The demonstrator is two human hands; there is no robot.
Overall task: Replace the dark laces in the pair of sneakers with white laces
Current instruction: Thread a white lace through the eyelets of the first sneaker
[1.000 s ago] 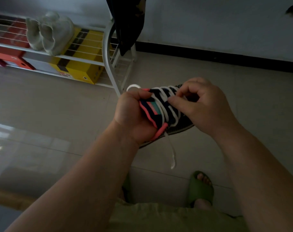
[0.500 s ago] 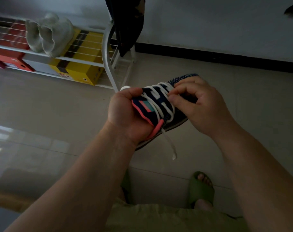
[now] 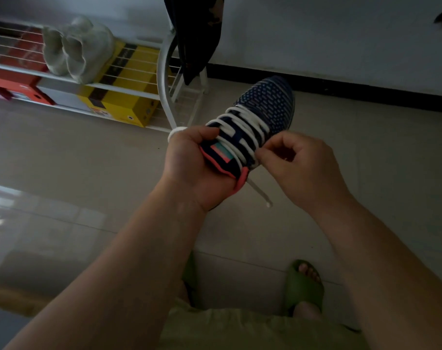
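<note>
The left hand (image 3: 192,168) grips the sneaker (image 3: 252,127) at its heel, while the right hand (image 3: 303,168) beside it pinches the white lace (image 3: 245,123).

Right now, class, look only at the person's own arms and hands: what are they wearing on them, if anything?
Nothing: both forearms are bare to the frame's edge, no sleeves, gloves, watch or bracelet. The left hand and right hand show no rings on the visible fingers, in dim light.
</note>
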